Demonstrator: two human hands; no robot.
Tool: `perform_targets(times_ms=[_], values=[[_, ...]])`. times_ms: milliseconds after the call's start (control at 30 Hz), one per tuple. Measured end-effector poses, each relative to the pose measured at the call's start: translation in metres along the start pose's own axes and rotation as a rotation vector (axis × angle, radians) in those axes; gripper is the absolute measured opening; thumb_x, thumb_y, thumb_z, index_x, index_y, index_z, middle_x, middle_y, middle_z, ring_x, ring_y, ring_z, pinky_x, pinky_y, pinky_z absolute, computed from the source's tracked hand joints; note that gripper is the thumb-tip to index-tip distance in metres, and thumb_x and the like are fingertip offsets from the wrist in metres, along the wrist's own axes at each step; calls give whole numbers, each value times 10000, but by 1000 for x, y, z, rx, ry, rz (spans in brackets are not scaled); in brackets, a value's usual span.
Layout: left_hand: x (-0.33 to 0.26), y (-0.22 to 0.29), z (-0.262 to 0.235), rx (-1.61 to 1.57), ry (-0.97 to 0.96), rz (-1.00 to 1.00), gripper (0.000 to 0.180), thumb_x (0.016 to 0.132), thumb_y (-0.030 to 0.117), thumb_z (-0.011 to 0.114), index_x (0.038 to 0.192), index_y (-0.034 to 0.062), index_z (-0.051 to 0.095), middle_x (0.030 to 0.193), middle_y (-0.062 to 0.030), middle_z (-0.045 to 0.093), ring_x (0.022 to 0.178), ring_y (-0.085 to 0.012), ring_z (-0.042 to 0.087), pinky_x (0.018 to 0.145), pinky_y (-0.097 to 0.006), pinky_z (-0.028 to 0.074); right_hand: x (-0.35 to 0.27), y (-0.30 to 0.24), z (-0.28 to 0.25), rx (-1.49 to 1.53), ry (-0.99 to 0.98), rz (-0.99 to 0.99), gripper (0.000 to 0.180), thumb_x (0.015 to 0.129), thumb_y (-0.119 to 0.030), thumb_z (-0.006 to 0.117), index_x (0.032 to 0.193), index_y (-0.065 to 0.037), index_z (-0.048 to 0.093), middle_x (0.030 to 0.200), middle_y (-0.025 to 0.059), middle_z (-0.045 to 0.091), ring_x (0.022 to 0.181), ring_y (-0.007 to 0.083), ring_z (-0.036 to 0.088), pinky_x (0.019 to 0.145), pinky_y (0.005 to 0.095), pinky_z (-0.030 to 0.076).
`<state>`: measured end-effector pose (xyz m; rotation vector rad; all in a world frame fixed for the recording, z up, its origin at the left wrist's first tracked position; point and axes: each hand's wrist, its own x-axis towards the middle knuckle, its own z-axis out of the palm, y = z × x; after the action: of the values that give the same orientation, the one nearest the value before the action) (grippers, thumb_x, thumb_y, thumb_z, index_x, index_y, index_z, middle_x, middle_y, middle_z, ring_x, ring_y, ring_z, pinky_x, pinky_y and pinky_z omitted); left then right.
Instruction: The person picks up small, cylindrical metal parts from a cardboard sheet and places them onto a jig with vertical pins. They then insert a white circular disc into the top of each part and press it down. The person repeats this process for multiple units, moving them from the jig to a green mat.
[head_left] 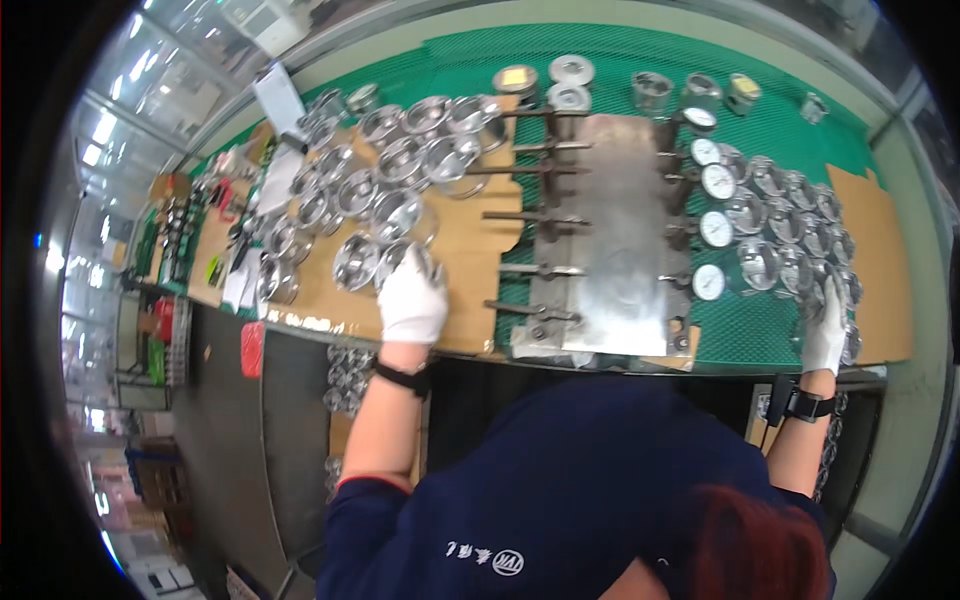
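My left hand [413,303], in a white glove, is closed on the rim of a shiny metal cup-shaped part [393,258] at the near edge of a group standing on cardboard. Its fingertips partly cover that part. Far to the right, my right hand [824,325], also gloved, has its fingers down among similar metal parts [793,268]. It seems to grip one at the near end of the rows, mostly hidden by the glove. Between the hands lies a flat steel plate fixture [622,230] with rods along its left side and round dial gauges [716,229] along its right.
More cup-shaped parts [402,160] crowd the left cardboard [462,300]. Several stand at the back on the green mat [620,45], some with yellow labels. Tools and papers [280,180] lie at the far left. A red tag [252,349] hangs by the bench edge. Further parts [347,375] sit below.
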<state>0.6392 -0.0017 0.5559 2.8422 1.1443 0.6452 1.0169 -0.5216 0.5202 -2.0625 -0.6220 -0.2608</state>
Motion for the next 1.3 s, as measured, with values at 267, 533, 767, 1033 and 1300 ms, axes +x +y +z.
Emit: perform_targets(times_ms=[267, 533, 767, 1033, 1300], values=[[-8, -12, -49, -589, -405, -636, 546, 858, 454, 763, 1054, -54, 720, 985, -187, 741, 893, -245, 711, 794, -356, 558, 21, -152, 53, 643, -186, 311, 463, 1065, -225, 499, 1473, -6, 475, 1398, 137, 577, 1076, 187, 665, 885, 344, 556], [-19, 85, -99, -1635, -633, -466, 347, 931, 137, 693, 1234, -24, 641, 1139, -110, 724, 1038, -199, 693, 915, -336, 538, -13, -266, 111, 520, -1006, -64, 1059, 760, -61, 850, 1600, -16, 207, 1426, 210, 486, 1130, 222, 623, 960, 333, 526], [-11, 126, -69, -1362, -1113, -263, 356, 959, 127, 672, 1259, -35, 570, 1172, -81, 676, 1054, -140, 645, 940, -303, 518, -21, -231, 134, 330, -665, -269, 1232, 563, -283, 964, 1549, 18, 289, 1432, 212, 466, 1322, 358, 483, 1130, 413, 388], [1, 163, -17, -736, -448, 560, 896, 691, 114, 852, 1458, 13, 400, 1327, -236, 561, 1176, -418, 580, 997, -467, 492, -7, -228, 160, -14, -603, -441, 1027, 593, -260, 894, 1468, -27, 409, 1254, 231, 557, 1146, 422, 550, 977, 459, 482], [-7, 171, 24, -647, -177, 604, 1000, 639, 184, 904, 1478, 59, 375, 1306, -248, 538, 1160, -453, 558, 968, -499, 494, -31, -188, 135, 361, -824, 168, 859, 836, -70, 759, 1539, 46, 279, 1262, 196, 606, 1032, 292, 683, 891, 357, 565]])
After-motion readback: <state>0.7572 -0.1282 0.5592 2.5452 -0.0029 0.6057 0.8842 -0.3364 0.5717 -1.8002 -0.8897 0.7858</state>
